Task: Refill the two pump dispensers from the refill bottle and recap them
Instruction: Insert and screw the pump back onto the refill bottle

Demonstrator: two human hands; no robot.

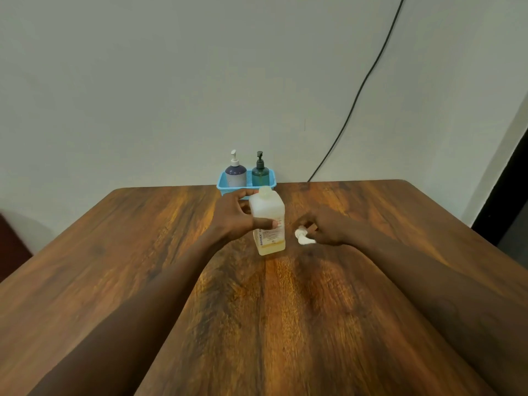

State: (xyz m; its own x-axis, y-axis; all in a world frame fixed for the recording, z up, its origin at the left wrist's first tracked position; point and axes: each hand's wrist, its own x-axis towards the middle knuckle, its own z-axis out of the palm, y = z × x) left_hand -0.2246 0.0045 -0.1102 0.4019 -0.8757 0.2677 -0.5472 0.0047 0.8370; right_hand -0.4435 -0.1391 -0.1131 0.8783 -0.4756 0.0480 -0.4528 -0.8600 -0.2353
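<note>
A translucent white refill bottle stands upright mid-table with a little yellow liquid at its bottom and its neck uncovered. My left hand is wrapped around its left side, thumb across the label. Just right of the bottle, my right hand rests on the table with its fingers on a small white cap. Two pump dispensers stand in a blue basket at the table's far edge: a purple one with a white pump on the left and a dark green one with a black pump on the right, both with pumps on.
The wooden table runs up to a pale wall. A black cable hangs down the wall behind the table's right side. A dark doorway edge shows at the far right.
</note>
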